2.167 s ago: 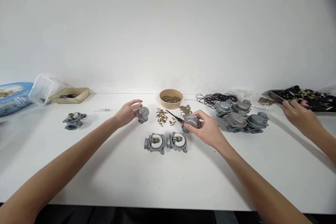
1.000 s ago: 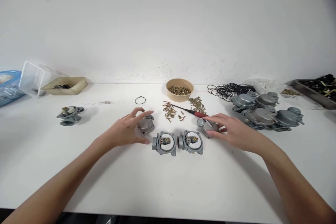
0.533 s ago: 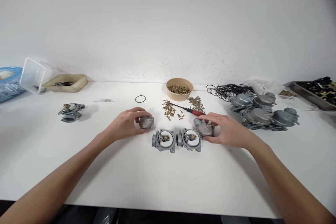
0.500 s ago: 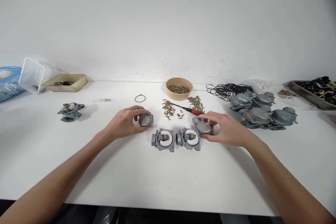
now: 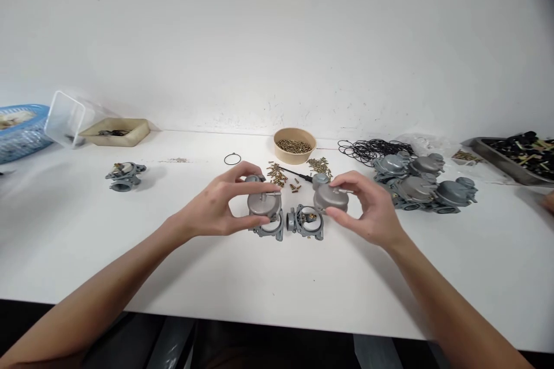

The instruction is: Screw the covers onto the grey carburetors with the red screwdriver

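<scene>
Two carburetor bodies stand side by side at the middle of the white table, their white floats facing up. My left hand [image 5: 225, 199] grips a grey float bowl [image 5: 263, 205] by its edge, held over the left carburetor body [image 5: 272, 230] and partly covering it. Between thumb and fingers, my right hand [image 5: 366, 204] has another float bowl [image 5: 329, 198], raised above and behind the right carburetor body [image 5: 308, 222]. Just behind the bowls lie loose brass screws [image 5: 277, 174] and a screwdriver [image 5: 296, 173], whose handle is hidden by the right bowl.
A tan bowl of screws [image 5: 294, 155] stands behind. Black rubber rings [image 5: 372, 150] and several assembled carburetors [image 5: 415, 187] are at right, near a metal tray [image 5: 511, 164]. At left are one carburetor [image 5: 124, 177], a beige tray [image 5: 136, 135] and a single ring [image 5: 232, 159]. Part of a hand [image 5: 549, 202] shows far right.
Both float bowls have been lifted off the table. The left one moved right over its carburetor body, the right one slightly left. A hand has appeared at the far right edge.
</scene>
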Motion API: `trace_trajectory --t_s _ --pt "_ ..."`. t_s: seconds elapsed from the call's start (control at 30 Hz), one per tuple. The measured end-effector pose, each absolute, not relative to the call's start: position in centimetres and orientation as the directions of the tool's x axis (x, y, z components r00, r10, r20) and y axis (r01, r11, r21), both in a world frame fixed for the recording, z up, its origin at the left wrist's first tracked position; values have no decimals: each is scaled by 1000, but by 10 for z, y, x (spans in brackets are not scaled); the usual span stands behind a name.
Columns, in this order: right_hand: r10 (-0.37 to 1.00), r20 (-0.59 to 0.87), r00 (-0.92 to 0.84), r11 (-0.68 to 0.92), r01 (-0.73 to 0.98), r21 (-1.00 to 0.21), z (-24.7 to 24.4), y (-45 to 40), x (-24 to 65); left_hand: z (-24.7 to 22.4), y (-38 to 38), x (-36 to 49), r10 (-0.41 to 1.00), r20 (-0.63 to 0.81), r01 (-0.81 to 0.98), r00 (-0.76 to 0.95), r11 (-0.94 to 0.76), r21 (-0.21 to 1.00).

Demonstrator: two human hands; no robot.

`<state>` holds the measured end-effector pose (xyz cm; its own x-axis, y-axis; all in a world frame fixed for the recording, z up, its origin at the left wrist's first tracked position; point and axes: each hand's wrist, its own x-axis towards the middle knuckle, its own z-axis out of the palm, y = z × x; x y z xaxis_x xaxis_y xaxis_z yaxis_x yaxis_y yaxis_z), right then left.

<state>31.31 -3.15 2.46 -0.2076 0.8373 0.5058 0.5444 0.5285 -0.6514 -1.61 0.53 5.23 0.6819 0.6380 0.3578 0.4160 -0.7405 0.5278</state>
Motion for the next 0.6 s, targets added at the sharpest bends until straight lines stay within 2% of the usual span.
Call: trace_trajectory --t_s 0.13,0.27,0.43,0.6 --pt "769 539 -344 632 537 -559 22 -40 296 40 2 -9 623 280 376 730 -709 597" --pt "780 468 -417 625 571 -533 17 -39 293 33 2 -9 632 225 375 742 -669 642" --pt "793 355 -495 605 570 -556 11 -35 298 32 6 -14 655 259 345 710 -644 683" --pt "779 315 -542 614 558 -558 10 -33 302 30 6 -16 631 312 291 710 -666 686"
